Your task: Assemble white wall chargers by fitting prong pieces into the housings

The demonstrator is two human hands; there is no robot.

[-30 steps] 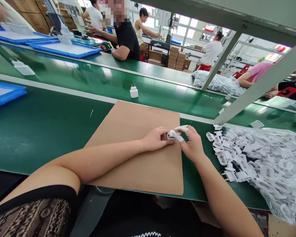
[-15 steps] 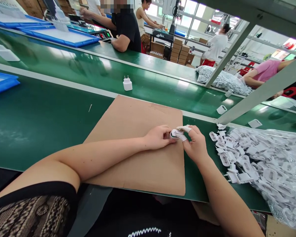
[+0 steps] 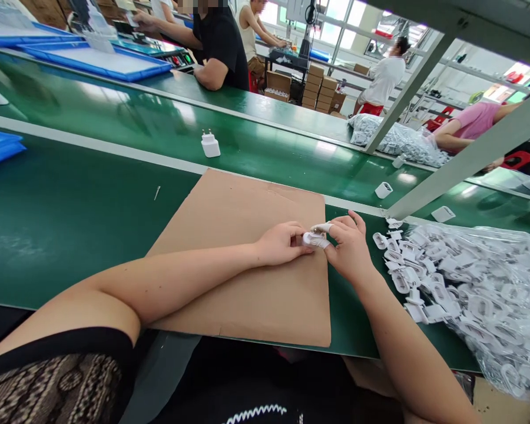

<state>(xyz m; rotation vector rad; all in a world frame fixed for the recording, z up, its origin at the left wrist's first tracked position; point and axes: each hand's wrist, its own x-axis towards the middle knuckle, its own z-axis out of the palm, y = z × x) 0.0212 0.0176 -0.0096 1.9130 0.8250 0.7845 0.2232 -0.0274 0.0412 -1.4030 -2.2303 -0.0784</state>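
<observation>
Fingers of left hand and right hand pinched closed on white plug housing | at right side of cardboard | risk: uneven pressure could skew or drop it

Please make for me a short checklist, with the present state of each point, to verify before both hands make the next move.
1. Left hand holds the white part: ok, its fingers are around the left end.
2. Right hand is on the same part: ok, thumb and a finger, both in white covers, are at it.
3. Part is fully closed: cannot tell, the fingers hide much of it.
4. Work is over the cardboard sheet: ok, near its right edge.
5. No loose bits beside the sheet: not ok, a thin piece lies to its left.
6. Pile of white pieces is apart from the right hand: ok, a gap shows.
</observation>
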